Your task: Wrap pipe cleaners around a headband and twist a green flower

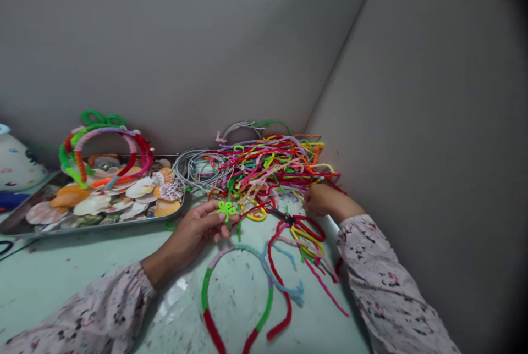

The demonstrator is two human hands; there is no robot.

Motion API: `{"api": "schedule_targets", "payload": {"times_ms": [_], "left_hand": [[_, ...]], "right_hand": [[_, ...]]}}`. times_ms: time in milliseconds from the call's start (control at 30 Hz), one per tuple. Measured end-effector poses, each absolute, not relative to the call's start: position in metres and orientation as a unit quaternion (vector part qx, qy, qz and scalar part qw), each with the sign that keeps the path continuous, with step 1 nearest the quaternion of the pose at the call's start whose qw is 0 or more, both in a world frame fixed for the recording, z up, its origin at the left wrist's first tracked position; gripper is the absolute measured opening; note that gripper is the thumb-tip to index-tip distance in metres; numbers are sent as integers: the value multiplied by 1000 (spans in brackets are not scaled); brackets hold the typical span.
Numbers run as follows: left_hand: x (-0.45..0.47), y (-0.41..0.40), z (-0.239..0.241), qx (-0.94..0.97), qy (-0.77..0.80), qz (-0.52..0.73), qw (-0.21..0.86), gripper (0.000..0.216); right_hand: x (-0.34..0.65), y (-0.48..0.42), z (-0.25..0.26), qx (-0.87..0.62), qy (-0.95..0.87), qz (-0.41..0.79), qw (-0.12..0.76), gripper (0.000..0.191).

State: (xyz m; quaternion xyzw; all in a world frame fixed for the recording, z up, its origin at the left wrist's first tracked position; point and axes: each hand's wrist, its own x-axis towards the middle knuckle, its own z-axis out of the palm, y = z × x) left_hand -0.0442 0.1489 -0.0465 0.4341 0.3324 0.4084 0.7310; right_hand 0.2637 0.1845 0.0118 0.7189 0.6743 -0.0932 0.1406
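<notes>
Between the thumb and fingers of my left hand (204, 223) is a small bright green pipe-cleaner clover (226, 210), its loops facing up. My right hand (324, 200) is closed at the right edge of a big heap of coloured pipe cleaners (268, 164); what its fingers hold, if anything, is hidden. Below my hands a headband (205, 288) wrapped in red, green, lilac and pale blue lies on the table. Dark-handled scissors (290, 220) lie among loose red, yellow and pink pipe cleaners just left of my right hand.
A metal tray (136, 223) of seashells stands at the left, with wrapped headbands (77, 150) resting on it. Coiled grey wire (193, 172) sits beside the heap. A white spotted object (18, 164) is at the far left. Grey walls (433, 123) close off the back and right.
</notes>
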Motion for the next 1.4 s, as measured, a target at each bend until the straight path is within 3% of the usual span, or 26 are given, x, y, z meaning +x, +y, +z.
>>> {"api": "schedule_targets", "payload": {"times_ms": [267, 533, 700, 833, 1000, 1400], "left_hand": [[-43, 148, -46, 434, 334, 408, 730, 14], [-44, 148, -45, 442, 329, 407, 728, 12], [-44, 147, -45, 447, 326, 405, 728, 12], [-44, 148, -46, 441, 327, 407, 730, 14], [-43, 148, -46, 449, 324, 406, 727, 12], [-44, 148, -47, 456, 318, 408, 724, 12]], "right_hand": [[257, 193, 1, 706, 689, -64, 149, 23], [261, 193, -3, 710, 683, -94, 143, 17], [267, 182, 18, 679, 709, -180, 59, 18], [258, 176, 28, 564, 708, -413, -98, 13], [249, 174, 28, 536, 678, -489, -116, 12], [237, 171, 27, 520, 685, -498, -112, 15]]}}
